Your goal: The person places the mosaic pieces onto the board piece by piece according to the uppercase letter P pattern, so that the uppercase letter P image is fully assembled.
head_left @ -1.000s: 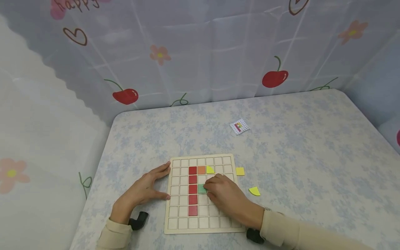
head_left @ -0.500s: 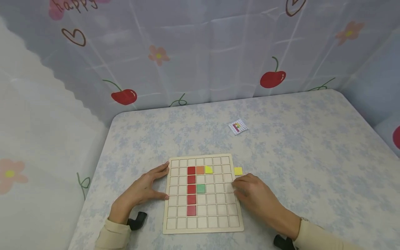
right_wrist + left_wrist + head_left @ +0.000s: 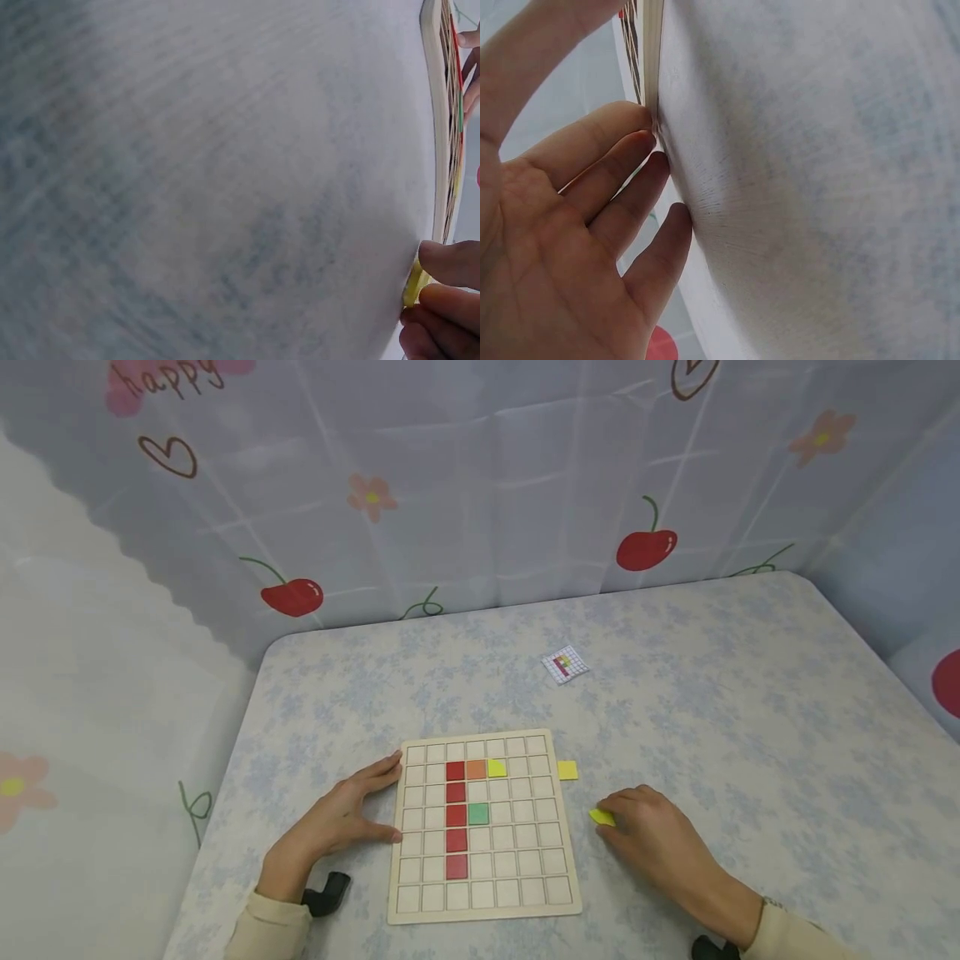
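A pale wooden grid board (image 3: 525,889) lies on the table. Set in its cells are a column of red tiles (image 3: 456,816), an orange tile (image 3: 476,769), a yellow quarter-circle tile (image 3: 497,768) and a green tile (image 3: 477,813). My left hand (image 3: 337,818) has its spread fingers and thumb against the board's left edge; the left wrist view shows fingertips (image 3: 656,120) at the board's side. Right of the board, my right hand (image 3: 660,835) pinches a second yellow quarter-circle tile (image 3: 601,817) low at the table, its thumb and finger on either side in the right wrist view.
A yellow square tile (image 3: 567,770) lies by the board's upper right edge. Farther back is a small card (image 3: 565,665) printed with a coloured grid pattern. A printed curtain (image 3: 457,485) hangs behind the table (image 3: 712,693).
My right hand has left the green tile on the board, moved right off the board and taken hold of the loose yellow quarter-circle tile. The left hand stays at the board's edge.
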`<move>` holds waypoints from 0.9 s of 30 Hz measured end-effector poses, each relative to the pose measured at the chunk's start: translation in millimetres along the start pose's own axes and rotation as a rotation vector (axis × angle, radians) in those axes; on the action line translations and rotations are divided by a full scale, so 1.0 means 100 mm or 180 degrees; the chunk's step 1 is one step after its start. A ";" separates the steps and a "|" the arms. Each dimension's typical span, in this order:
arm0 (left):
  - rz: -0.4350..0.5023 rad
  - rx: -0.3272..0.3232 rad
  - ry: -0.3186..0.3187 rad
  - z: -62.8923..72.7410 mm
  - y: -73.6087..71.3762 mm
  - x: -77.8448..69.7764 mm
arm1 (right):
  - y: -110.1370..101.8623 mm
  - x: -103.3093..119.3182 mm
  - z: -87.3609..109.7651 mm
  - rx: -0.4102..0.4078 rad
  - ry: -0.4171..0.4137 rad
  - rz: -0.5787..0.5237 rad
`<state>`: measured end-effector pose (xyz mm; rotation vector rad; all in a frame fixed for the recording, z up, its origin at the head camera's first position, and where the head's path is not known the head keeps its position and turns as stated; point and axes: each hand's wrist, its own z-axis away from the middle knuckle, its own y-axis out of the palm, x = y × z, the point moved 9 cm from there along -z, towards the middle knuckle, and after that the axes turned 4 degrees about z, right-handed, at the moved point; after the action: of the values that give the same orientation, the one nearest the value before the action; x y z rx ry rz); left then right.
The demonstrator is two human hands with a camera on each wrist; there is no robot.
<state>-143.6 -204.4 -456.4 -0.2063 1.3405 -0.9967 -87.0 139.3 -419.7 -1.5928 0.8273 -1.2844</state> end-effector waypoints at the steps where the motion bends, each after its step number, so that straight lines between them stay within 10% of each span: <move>1: 0.0008 0.0001 0.0001 0.00 0.00 0.00 | 0.01 0.00 0.00 0.0006 -0.0004 -0.0002; 27: 0.0057 0.0021 0.0035 0.00 0.01 0.01 | 0.29 0.88 -0.39 0.0083 -0.1313 -0.0493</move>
<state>-143.6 -204.4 -458.1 -0.1838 1.3468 -0.9882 -103.0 40.8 -411.9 -1.8446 0.4355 -1.0117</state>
